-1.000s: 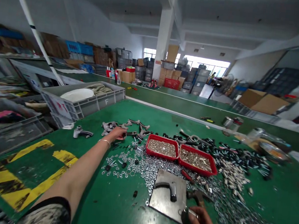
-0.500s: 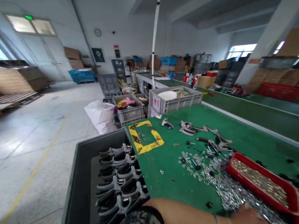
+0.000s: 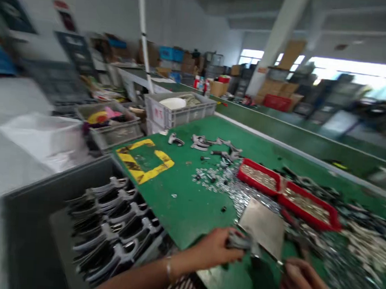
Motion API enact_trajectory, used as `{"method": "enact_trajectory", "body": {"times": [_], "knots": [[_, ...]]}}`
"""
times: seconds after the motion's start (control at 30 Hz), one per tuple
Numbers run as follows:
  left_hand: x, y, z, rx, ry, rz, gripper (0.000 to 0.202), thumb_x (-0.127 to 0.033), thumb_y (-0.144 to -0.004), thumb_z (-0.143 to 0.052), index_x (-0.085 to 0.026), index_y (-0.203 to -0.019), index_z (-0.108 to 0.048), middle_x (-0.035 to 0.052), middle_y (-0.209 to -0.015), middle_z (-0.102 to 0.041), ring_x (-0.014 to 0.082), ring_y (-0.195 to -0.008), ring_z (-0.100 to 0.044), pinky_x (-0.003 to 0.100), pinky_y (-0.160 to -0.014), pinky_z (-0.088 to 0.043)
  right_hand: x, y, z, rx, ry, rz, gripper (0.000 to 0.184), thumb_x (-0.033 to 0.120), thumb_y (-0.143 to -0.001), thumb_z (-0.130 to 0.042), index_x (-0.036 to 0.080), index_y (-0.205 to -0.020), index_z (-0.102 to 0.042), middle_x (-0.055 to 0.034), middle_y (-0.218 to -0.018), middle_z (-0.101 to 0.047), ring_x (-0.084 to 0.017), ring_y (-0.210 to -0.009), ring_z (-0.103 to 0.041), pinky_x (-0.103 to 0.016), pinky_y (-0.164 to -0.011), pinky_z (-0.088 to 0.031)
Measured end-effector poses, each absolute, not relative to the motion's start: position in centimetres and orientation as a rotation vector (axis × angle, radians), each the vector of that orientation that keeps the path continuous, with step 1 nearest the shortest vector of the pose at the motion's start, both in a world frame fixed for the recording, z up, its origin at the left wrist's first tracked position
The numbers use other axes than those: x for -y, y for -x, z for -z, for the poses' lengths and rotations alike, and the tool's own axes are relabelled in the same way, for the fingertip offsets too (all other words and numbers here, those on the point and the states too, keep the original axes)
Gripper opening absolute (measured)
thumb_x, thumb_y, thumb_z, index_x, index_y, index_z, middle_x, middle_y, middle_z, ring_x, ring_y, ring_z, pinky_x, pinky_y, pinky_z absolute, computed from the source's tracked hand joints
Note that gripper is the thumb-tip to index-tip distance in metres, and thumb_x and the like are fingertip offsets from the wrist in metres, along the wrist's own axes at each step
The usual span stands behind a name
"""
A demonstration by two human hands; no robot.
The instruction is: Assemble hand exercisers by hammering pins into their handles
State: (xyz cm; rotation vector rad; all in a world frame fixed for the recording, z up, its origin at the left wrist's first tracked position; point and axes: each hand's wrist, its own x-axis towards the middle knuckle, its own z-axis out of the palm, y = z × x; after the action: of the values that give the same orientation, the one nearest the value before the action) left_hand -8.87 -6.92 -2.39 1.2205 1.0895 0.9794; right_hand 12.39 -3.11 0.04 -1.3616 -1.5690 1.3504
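My left hand [image 3: 221, 247] is closed around a grey handle-shaped part [image 3: 238, 240], held just above the green table near its front edge. To the right, my right hand [image 3: 305, 284] has its fingers drawn together. Something small and shiny shows at its fingertips, too blurred to name. Beyond both hands lies a flat metal plate [image 3: 262, 226], tilted against a heap of small nuts and bolts [image 3: 233, 187]. Behind the heap stand two red trays, a left one [image 3: 260, 180] and a right one [image 3: 308, 209], filled with small metal pieces.
A dark crate [image 3: 59, 187] with rows of grey and black handles stands at the left of the table. Yellow-black tape [image 3: 143, 176] marks a square on the tabletop. More grey parts [image 3: 200, 143] lie farther back, before a grey bin [image 3: 182, 108]. Black parts [image 3: 323, 190] cover the right side.
The view has swung right. My left hand has come back from the nut heap and now holds a grey handle part. My right hand and the metal plate have come into view.
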Motion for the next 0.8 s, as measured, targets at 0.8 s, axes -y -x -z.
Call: {"method": "enact_trajectory", "body": {"times": [0.8], "knots": [[9.3, 9.4, 1.1, -0.918, -1.733, -0.599, 0.024, -0.032, -0.082, -0.067, -0.023, -0.104, -0.071, 0.0019, -0.087, -0.071, 0.015, -0.075, -0.062, 0.025, -0.067, -0.045, 7.3, -14.8, -2.6, 1.49, 1.107, -1.933, 0.032, 0.051, -0.085, -0.064, 0.021, -0.089, -0.054, 0.0058, -0.067, -0.052, -0.009, -0.052, -0.051, -0.021, -0.05, -0.039]]}}
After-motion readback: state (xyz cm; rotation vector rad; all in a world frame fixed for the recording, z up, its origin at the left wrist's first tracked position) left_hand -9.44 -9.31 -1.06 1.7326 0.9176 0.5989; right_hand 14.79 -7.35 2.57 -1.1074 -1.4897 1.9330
